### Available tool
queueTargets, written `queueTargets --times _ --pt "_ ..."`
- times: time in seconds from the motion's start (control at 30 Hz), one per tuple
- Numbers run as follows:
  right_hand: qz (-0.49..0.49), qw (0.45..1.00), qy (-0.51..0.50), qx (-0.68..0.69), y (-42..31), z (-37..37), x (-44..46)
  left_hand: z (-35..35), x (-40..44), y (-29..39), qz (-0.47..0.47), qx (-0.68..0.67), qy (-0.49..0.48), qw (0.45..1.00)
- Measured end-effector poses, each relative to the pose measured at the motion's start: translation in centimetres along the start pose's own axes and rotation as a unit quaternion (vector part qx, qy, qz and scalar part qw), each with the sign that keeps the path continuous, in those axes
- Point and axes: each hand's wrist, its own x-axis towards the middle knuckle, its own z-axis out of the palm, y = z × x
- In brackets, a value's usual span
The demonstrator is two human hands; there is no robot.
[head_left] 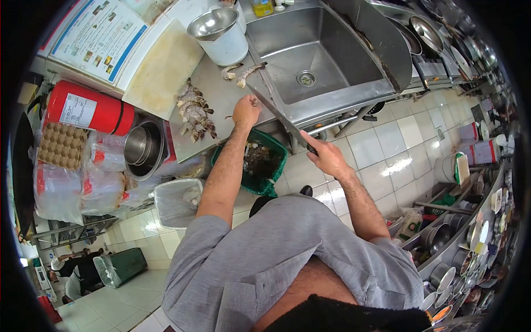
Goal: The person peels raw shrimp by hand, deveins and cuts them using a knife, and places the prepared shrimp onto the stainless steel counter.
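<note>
My right hand (330, 159) grips the handle of a large kitchen knife (280, 119), its long blade pointing up and left past the counter edge by the sink. Close to the blade, my left hand (246, 110) is closed over the steel counter; what its fingers hold is hidden, though a thin strand shows at its left side. Left of that hand lies a pile of raw prawns (194, 112) with dark legs and tails. Beyond the blade tip, a single prawn (251, 73) rests near the sink's rim, beside another prawn piece (230, 71).
A steel sink (344, 91) stands ahead right; a white bucket with a metal bowl (214, 25) stands at the back. Below my hands is a green-lined waste bin (280, 150). A cutting board (164, 69) and fire extinguisher (88, 108) are left. A person (83, 274) is far off.
</note>
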Motion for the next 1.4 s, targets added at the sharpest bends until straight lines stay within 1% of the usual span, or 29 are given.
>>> queueTargets --times 0.03,0.07,0.1,0.17,0.2,0.27,0.3,0.37,0.47,0.57,0.67,0.8,0.97,1.1,1.27,1.3,1.37,1.4 --pt "-0.007 0.999 -0.002 -0.039 -0.3 0.5 0.6 -0.9 -0.2 0.5 0.014 0.025 -0.036 0.999" --pt "-0.011 0.999 -0.003 -0.043 -0.5 0.7 0.9 -1.5 -0.3 0.7 0.028 0.052 -0.072 0.996" --pt "-0.011 0.998 -0.005 -0.069 -0.9 0.9 1.1 -1.9 -0.4 0.3 0.025 0.049 -0.068 0.996" --pt "-0.016 0.994 -0.011 -0.104 -1.4 1.2 1.1 -2.8 -0.5 -0.6 0.067 0.130 -0.046 0.988" --pt "-0.019 0.994 -0.014 -0.107 -1.5 1.2 1.0 -2.8 -0.4 -1.5 0.063 0.127 -0.043 0.989" --pt "-0.009 0.994 -0.029 -0.105 -1.5 1.3 0.7 -2.8 -0.3 -3.1 0.120 0.093 -0.034 0.988" --pt "-0.011 0.994 -0.032 -0.107 -1.4 1.1 0.6 -2.8 -0.4 -3.4 0.116 0.091 -0.033 0.988" --pt "-0.014 0.994 -0.030 -0.100 -1.4 0.5 0.6 -2.8 -0.6 -3.6 0.130 0.011 -0.031 0.991" --pt "0.008 0.993 -0.010 -0.121 -1.0 0.4 0.9 -3.1 -0.6 -3.5 0.123 -0.010 -0.046 0.991" --pt "0.003 0.993 0.005 -0.119 -1.6 -0.1 0.8 -3.1 -0.3 -3.6 0.121 -0.008 -0.049 0.991" --pt "-0.021 0.990 -0.017 -0.140 -2.3 -0.3 0.2 -3.2 -0.2 -3.3 0.133 0.000 -0.040 0.990" --pt "-0.007 0.986 -0.028 -0.163 -3.1 -0.4 -0.6 -3.0 0.0 -3.6 0.146 -0.014 -0.029 0.989" --pt "-0.003 0.986 -0.029 -0.164 -3.3 -0.9 -1.6 -3.2 0.2 -3.5 0.152 -0.009 -0.065 0.986" --pt "-0.009 0.986 -0.023 -0.163 -3.5 0.3 0.3 -2.6 0.2 -3.8 0.155 -0.020 -0.058 0.986" --pt "-0.018 0.983 -0.022 -0.179 -3.6 1.0 2.3 -2.8 -0.1 -3.9 0.170 0.001 -0.045 0.984" --pt "-0.019 0.983 -0.023 -0.180 -3.3 1.0 2.3 -3.1 -0.3 -3.5 0.169 0.000 -0.044 0.985" --pt "-0.011 0.996 -0.019 -0.090 -2.5 1.0 2.2 -3.7 -0.8 -2.9 0.108 -0.041 -0.059 0.992" --pt "-0.011 0.996 -0.020 -0.091 -2.5 1.0 2.1 -3.5 -0.7 -3.0 0.107 -0.042 -0.059 0.992"
